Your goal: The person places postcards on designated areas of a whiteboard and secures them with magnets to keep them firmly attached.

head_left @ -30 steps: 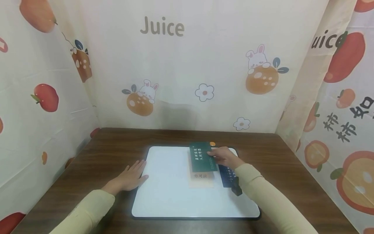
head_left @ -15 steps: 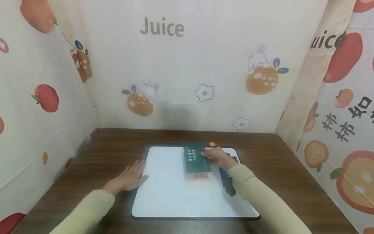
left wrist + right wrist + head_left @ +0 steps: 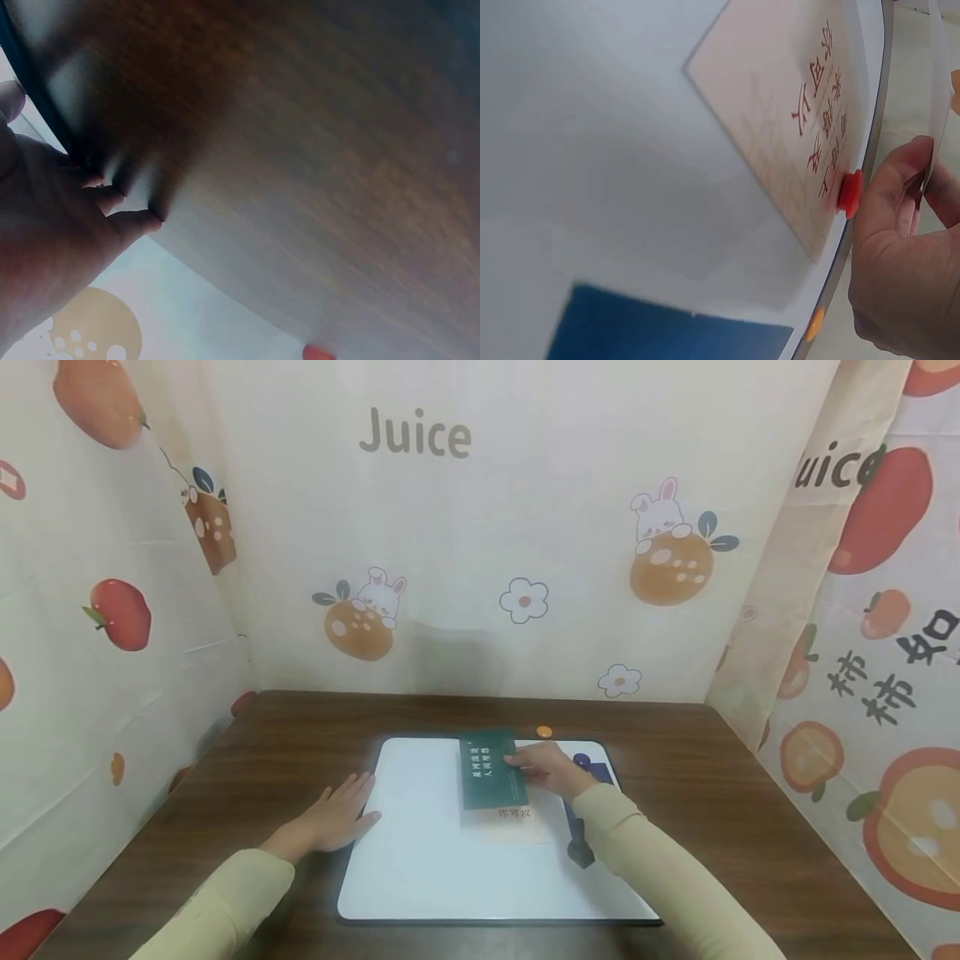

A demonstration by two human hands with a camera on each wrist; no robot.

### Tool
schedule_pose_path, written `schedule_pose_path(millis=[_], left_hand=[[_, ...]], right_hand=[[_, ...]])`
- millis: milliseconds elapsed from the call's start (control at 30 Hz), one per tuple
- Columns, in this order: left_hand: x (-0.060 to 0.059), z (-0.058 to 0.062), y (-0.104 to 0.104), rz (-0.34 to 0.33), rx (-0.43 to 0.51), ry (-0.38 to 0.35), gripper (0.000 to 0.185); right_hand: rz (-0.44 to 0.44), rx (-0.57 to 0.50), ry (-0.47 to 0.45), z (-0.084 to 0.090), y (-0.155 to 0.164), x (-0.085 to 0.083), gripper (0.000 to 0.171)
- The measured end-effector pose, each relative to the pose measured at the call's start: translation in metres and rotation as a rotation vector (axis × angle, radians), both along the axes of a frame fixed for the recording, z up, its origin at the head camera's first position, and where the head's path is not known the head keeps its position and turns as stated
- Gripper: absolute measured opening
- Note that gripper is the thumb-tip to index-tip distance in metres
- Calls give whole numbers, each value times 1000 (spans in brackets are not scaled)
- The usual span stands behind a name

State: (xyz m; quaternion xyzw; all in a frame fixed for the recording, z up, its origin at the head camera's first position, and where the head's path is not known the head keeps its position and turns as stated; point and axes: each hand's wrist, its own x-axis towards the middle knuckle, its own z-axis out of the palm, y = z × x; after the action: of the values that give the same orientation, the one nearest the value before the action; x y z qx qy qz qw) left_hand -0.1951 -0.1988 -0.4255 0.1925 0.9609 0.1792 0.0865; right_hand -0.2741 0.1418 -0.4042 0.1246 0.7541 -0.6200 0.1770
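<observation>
My right hand (image 3: 546, 767) pinches a dark green card (image 3: 491, 772) with white lettering by its right edge, above the whiteboard (image 3: 420, 868). In the right wrist view the card (image 3: 938, 82) appears nearly edge-on between thumb and fingers. Behind it, a pale pink card (image 3: 772, 112) with red characters lies on the board, a red magnet (image 3: 850, 193) at its edge. The green card partly hides the pink one in the head view. My left hand (image 3: 333, 814) rests with extended fingers along the board's left edge, fingertips (image 3: 156, 220) at the tabletop.
A dark blue card (image 3: 667, 330) lies on the board's right part, partly hidden by my right arm, with a dark blue magnet (image 3: 582, 761) by it. An orange magnet (image 3: 544, 732) sits at the far edge. Fruit-print curtains (image 3: 450, 527) surround the brown table (image 3: 300, 727).
My right hand has moved left with the green card, uncovering more of the blue card and its magnet. The left hand stays in place.
</observation>
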Motion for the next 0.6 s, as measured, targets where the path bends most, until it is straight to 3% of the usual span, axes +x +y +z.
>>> schedule_pose_path(millis=[600], left_hand=[[1,1,1,0,12,6,67]], right_hand=[[-26,-27,-29,-2,-27,1,59]])
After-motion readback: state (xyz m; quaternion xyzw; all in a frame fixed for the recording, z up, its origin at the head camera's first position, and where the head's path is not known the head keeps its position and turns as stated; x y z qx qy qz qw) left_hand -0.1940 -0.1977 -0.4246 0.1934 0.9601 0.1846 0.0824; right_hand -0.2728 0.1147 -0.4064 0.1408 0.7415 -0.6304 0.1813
